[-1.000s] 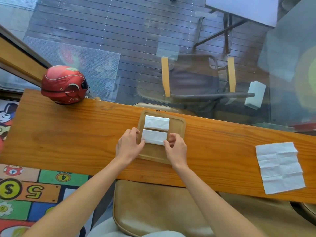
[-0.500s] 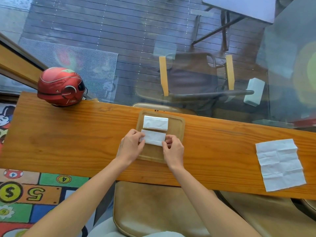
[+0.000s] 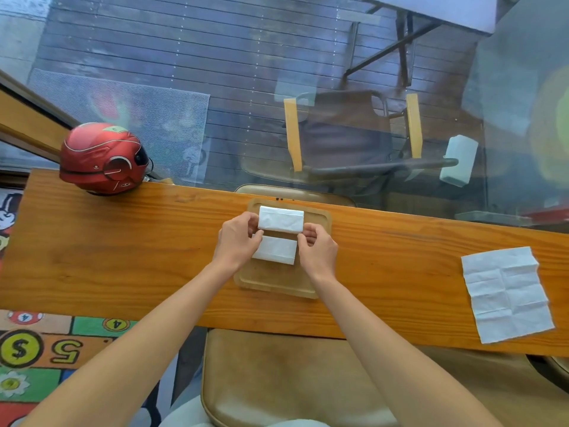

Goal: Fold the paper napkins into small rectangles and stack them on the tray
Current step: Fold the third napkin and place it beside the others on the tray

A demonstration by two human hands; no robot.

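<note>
A wooden tray (image 3: pixel 278 282) lies on the table's far edge, in front of me. Two folded white napkins rest on it side by side: the far folded napkin (image 3: pixel 280 219) and the near folded napkin (image 3: pixel 274 249). My left hand (image 3: pixel 237 241) pinches the far napkin's left end, its thumb at the gap between the two napkins. At the right end, my right hand (image 3: pixel 318 249) holds the same napkin with curled fingers. An unfolded creased napkin (image 3: pixel 508 295) lies flat on the table at the right.
A red helmet (image 3: pixel 103 158) stands on the wooden table (image 3: pixel 123 257) at the far left corner. Just behind the table is a glass pane with reflections. A tan chair seat (image 3: pixel 286 380) sits under my arms, and a colourful play mat (image 3: pixel 40 349) covers the floor at left.
Both hands have left the near folded napkin's ends and moved a little forward to the far napkin's ends. The napkins lie about where they were.
</note>
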